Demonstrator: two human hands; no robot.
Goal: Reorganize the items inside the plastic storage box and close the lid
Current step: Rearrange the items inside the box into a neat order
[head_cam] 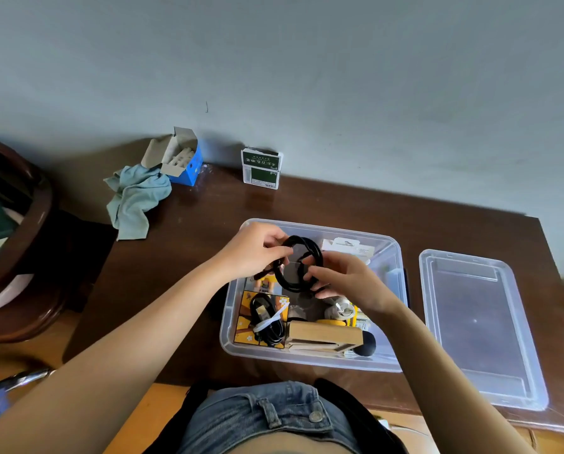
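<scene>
Two hands met over the open plastic storage box as I watched: my left hand pinched the far-left arc of a coiled black cable, while my right hand curled its fingers around the near-right arc. Between them the coil hung above the box's far half, its ring facing up toward the camera, so neither hand was clearly nearer; both held it. Directly below and just nearer than the fingers lay the rest of the contents. I judged that the next move turned on lowering the coil straight down into the bare patch under it.

By my count: one second bundled black cable tied with a white strip, resting on one yellow patterned card at the near left; one wooden block along the near wall; one white packet beyond the right fingers; and several small items I could not make out. One clear lid lay flat on the tabletop, well right of the right hand, its long axis running away from me, not yet fitted.
</scene>
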